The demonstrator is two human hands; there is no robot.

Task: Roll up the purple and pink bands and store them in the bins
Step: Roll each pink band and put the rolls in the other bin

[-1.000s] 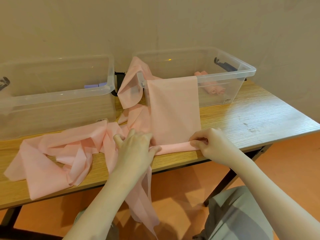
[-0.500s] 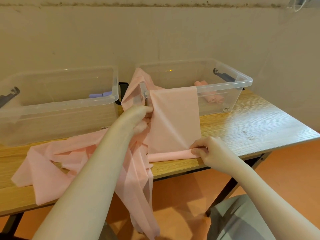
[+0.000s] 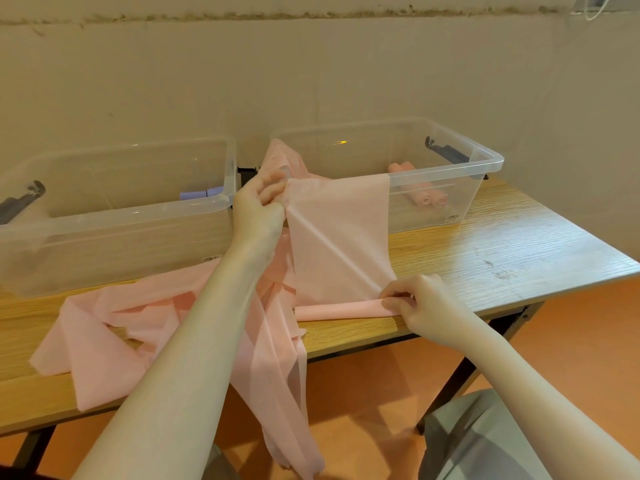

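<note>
1. Fingers of the right hand (image 3: 424, 308) pinch the rolled end of the pink band (image 3: 341, 237) on the desk (image 3: 502, 244).
2. Left hand (image 3: 259, 206) clutches the band's bunched upper edge at the right bin (image 3: 485, 161).
3. Purple rolls (image 3: 201, 194) in the left bin (image 3: 114, 216) show only partly.
4. Band's loose tail hangs past the desk edge.

Left hand (image 3: 258, 206) rose from roll to grip pink band (image 3: 339, 230) (upper edge).
</note>
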